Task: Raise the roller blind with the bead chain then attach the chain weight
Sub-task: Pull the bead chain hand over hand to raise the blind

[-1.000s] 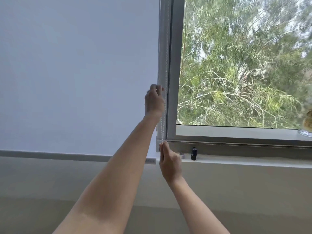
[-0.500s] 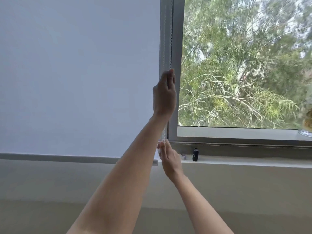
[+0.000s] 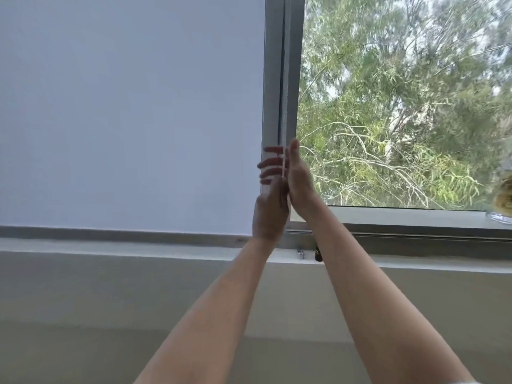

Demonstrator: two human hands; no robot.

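The white roller blind (image 3: 133,112) covers the left window pane, and its bottom bar (image 3: 124,233) hangs just above the sill. The bead chain (image 3: 284,106) runs down the grey window frame. My left hand (image 3: 269,217) is closed around the chain, back of the hand toward me. Right above it, my right hand (image 3: 297,178) is at the chain with the thumb pointing up and the fingers spread behind the chain, not closed. A small silver piece (image 3: 300,254), possibly the chain weight, lies on the sill below my hands.
A small dark bottle (image 3: 318,254) stands on the sill (image 3: 415,263) next to the silver piece. A glass dish (image 3: 500,217) with something yellowish sits at the far right on the window ledge. Trees fill the uncovered right pane.
My left hand went up the chain and has come back down with it. My right hand rose from sill level to just above the left hand, fingers spread.
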